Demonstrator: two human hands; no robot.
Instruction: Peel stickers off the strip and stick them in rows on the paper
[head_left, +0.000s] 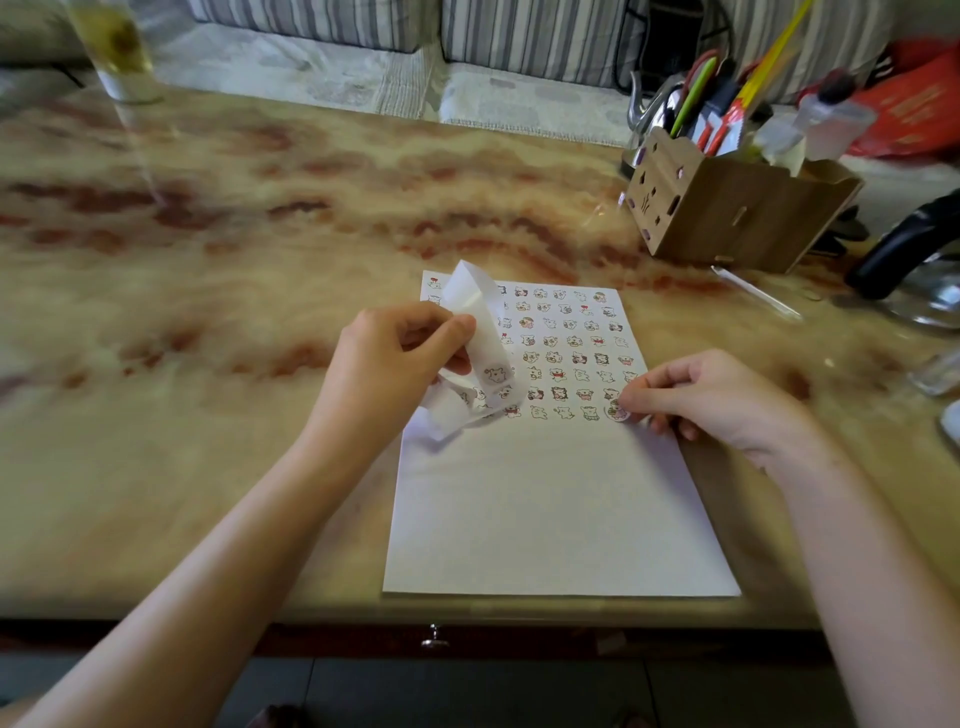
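Nearby, wooden box (727, 213), kettle (906, 247), glass (117, 52) beyond the paper (545, 509).

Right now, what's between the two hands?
In the head view, rows of cartoon stickers on the white paper sheet lie between the left hand, holding the white strip, and the right hand, pinching a round sticker.

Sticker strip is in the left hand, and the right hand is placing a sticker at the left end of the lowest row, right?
Not quite. The head view shows the right hand placing the sticker at the right end of the lowest row on the paper. The left hand does hold the sticker strip.
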